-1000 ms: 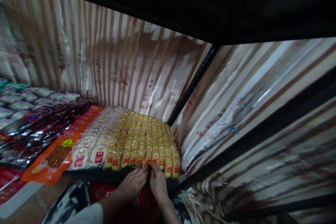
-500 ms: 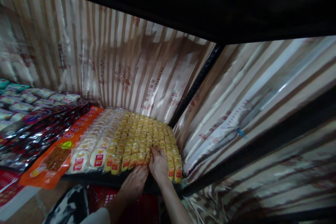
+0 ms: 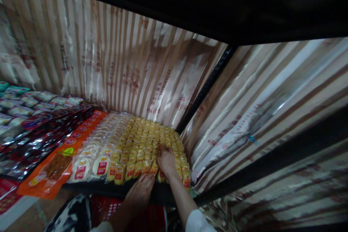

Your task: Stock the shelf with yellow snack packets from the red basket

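Observation:
Rows of small yellow snack packets (image 3: 146,143) with red labels lie on a dark shelf. My right hand (image 3: 165,160) reaches over the front rows and rests on the packets, fingers pointing away and partly spread. My left hand (image 3: 141,190) sits lower at the shelf's front edge (image 3: 108,188), fingers curled against the front row of yellow packets; what it grips, if anything, is hidden.
Left of the yellow packets lie pale round packets (image 3: 94,161), orange flat packs (image 3: 54,166) and dark shiny packs (image 3: 40,130). Striped brown-and-white wrapping (image 3: 122,69) lines the back and right side. A dark shelf (image 3: 217,3) hangs overhead.
My right hand has moved from the shelf's front edge up and back onto the yellow packets. My left hand stayed near the front edge.

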Motion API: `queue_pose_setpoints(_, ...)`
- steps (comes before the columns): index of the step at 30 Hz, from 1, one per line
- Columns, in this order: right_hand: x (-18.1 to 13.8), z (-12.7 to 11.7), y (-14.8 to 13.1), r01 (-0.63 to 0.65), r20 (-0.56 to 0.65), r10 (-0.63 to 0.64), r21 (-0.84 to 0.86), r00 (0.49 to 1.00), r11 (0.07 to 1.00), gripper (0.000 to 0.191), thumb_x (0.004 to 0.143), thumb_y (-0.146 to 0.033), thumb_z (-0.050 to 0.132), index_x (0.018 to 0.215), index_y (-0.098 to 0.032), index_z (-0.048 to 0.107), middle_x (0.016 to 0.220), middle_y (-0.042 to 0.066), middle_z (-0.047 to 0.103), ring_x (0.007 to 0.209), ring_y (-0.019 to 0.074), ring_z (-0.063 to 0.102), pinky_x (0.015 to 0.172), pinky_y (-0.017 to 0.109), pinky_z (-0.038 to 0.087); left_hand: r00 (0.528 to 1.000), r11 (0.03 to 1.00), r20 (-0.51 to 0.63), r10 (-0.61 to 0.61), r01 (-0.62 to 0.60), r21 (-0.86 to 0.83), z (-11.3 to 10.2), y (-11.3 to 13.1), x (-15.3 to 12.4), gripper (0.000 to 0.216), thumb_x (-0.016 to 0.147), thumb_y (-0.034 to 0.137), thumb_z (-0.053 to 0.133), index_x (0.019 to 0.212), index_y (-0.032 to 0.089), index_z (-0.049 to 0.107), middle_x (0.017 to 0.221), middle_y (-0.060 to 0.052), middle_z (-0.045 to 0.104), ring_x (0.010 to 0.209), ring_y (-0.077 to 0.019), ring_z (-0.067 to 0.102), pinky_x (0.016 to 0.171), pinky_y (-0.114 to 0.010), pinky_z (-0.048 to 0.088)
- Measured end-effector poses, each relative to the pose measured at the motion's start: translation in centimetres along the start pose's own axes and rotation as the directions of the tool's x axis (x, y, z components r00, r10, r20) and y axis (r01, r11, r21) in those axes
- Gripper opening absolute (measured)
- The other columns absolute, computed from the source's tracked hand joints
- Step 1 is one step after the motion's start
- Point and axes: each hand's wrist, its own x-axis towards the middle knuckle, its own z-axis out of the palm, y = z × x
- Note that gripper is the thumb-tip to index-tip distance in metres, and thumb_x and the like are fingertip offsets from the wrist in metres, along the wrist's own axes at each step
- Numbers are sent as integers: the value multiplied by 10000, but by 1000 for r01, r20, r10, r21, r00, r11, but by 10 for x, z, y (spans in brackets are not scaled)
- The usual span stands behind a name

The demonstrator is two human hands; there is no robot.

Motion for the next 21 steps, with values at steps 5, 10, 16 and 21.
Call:
queue_pose_setpoints(5,6,7,2,11,0,-11,34,1000,999,485,798,-118,396,1274,-130,490,1069,107,653,1088,200,526,909,261,386,1000,1000,-17,-9,9,-16,5,0,0,573,754,38,335,1318,119,403,1325,-91,494,1258,-194,389,1059,-370,323)
queue_pose_setpoints(10,6,9,13,38,-48,-30,171,998,985,467,808,-93,370,1238,-185,526,1108,53,639,1065,156,544,907,237,400,999,998,1,-45,45,-31,5,1,2,574,730,20,343,1288,114,437,1317,-90,504,1237,-191,416,1047,-362,341)
queue_pose_setpoints(16,18,0,11,75,-57,-69,111,996,991,468,788,-78,405,1218,-197,548,1159,31,626,1097,153,515,967,243,342,999,995,9,-43,44,-85,-8,2,6,550,734,41,371,1274,115,447,1288,-93,527,1224,-197,424,1055,-364,324)
queue_pose_setpoints(21,33,0,2,7,39,-10,78,999,997,469,760,-115,477,1214,-206,550,1100,66,653,1120,200,506,903,291,390,997,990,32,-77,80,-112,-17,5,9,555,725,35,366,1267,120,451,1275,-86,536,1212,-191,432,1054,-353,320)
